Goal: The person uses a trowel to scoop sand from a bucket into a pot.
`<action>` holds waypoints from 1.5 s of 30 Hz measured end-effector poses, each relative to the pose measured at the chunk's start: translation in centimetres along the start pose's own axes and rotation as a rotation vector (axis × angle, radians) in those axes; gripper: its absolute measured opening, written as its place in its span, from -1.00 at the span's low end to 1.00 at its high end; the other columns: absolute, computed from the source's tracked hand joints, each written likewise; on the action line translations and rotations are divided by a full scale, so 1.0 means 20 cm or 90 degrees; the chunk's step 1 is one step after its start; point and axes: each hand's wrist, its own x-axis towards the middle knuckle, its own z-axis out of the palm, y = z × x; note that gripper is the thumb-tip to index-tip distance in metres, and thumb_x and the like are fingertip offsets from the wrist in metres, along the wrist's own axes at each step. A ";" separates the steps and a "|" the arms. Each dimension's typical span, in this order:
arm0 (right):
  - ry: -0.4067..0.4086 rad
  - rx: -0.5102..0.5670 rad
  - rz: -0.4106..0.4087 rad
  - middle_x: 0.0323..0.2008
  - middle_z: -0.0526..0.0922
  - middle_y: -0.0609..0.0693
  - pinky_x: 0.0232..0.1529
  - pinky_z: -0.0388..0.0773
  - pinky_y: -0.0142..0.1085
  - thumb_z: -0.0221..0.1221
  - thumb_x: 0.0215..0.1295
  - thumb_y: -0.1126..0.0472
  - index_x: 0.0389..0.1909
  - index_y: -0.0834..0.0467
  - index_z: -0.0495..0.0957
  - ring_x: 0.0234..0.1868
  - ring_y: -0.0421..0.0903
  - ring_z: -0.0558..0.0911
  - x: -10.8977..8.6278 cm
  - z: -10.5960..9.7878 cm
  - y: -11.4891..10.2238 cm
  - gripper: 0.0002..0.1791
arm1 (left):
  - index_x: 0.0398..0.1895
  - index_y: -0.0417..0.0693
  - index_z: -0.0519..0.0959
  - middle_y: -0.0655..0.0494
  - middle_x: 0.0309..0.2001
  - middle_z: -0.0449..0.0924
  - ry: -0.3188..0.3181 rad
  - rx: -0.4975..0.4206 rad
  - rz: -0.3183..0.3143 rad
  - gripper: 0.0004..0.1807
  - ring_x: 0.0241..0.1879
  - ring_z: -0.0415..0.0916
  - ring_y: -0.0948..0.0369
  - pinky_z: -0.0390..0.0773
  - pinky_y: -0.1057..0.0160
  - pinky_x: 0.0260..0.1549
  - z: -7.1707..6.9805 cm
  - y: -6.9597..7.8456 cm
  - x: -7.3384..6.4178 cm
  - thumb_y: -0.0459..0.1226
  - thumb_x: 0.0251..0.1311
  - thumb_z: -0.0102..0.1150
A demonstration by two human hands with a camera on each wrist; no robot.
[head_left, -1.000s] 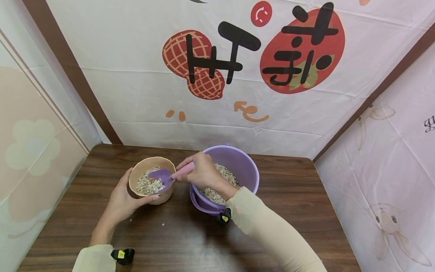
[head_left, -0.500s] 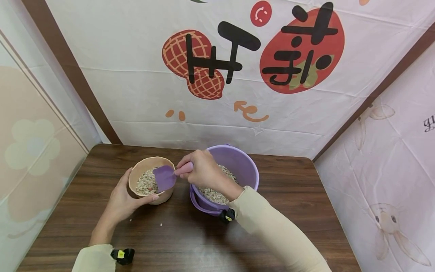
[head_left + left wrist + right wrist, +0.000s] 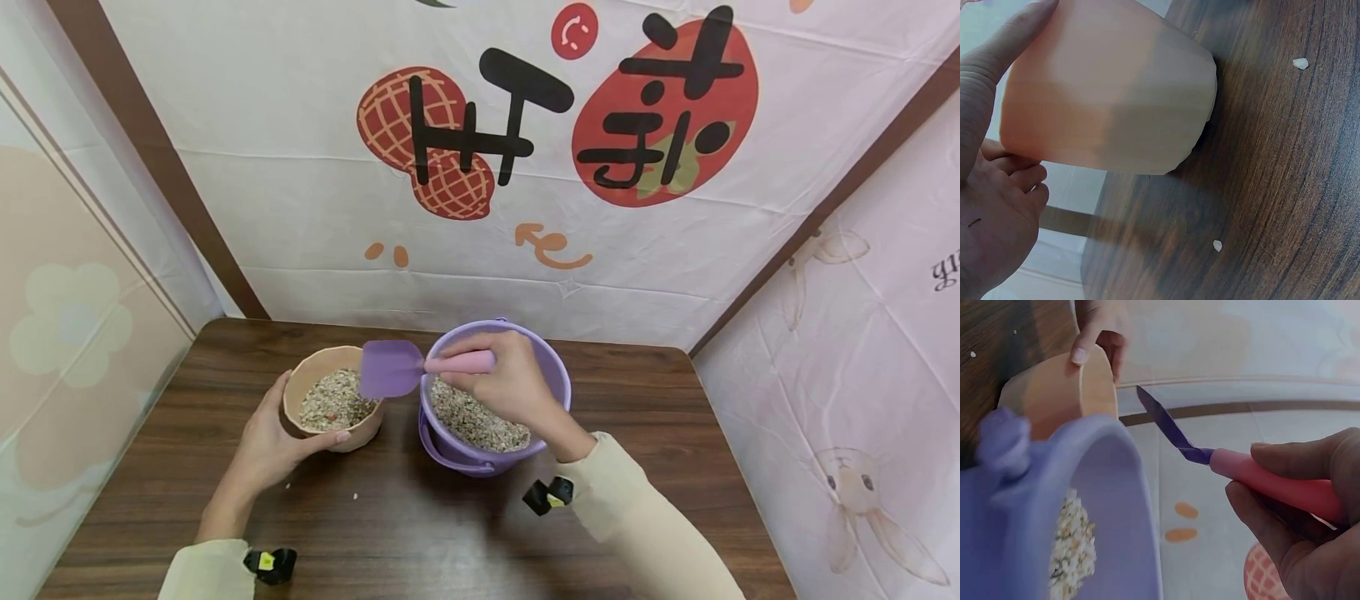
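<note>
Near the tabletop's far-left corner, the peach pot (image 3: 1110,94) looks like smooth, matt plastic with faint facets, while by the middle of the far edge the purple bucket (image 3: 552,377) appears to be smooth plastic with a soft sheen. Smooth, plastic-looking too are the scoop blade (image 3: 392,368) and its pink handle (image 3: 474,362); the grit (image 3: 480,417) in the bucket is coarse and dry-looking. The tabletop (image 3: 405,533) shows dark wood grain, faintly glossy toward the near edge, and beyond its far edge hangs creased, matt cloth (image 3: 465,287).
</note>
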 end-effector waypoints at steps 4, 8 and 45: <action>0.038 0.055 0.051 -0.35 0.79 -0.18 -0.26 0.67 -0.32 0.58 0.00 0.24 -0.26 0.07 0.83 -0.27 -0.24 0.71 -0.08 -0.09 0.05 -0.76 | 0.64 -0.19 -0.16 -0.46 0.45 0.11 -0.007 0.006 -0.015 0.46 0.39 0.14 -0.38 0.22 -0.46 0.22 0.00 0.00 0.00 0.05 -0.17 0.67; 0.069 0.121 0.099 -0.34 0.80 -0.06 -0.40 0.65 -0.35 0.55 0.02 0.29 -0.22 0.13 0.81 -0.34 -0.14 0.72 -0.15 -0.17 0.11 -0.74 | 0.64 -0.19 -0.19 -0.46 0.47 0.08 -0.010 0.004 -0.023 0.47 0.40 0.11 -0.38 0.21 -0.45 0.23 -0.01 0.01 0.01 0.05 -0.16 0.67; 0.170 0.298 0.251 -0.23 0.76 0.21 0.00 0.64 -0.29 0.46 0.17 0.32 0.00 0.46 0.67 0.11 0.00 0.68 -0.49 -0.37 0.45 -0.59 | 0.63 -0.23 -0.18 -0.47 0.47 0.08 -0.009 0.016 -0.016 0.48 0.40 0.11 -0.39 0.21 -0.45 0.22 0.00 0.01 0.01 0.06 -0.17 0.67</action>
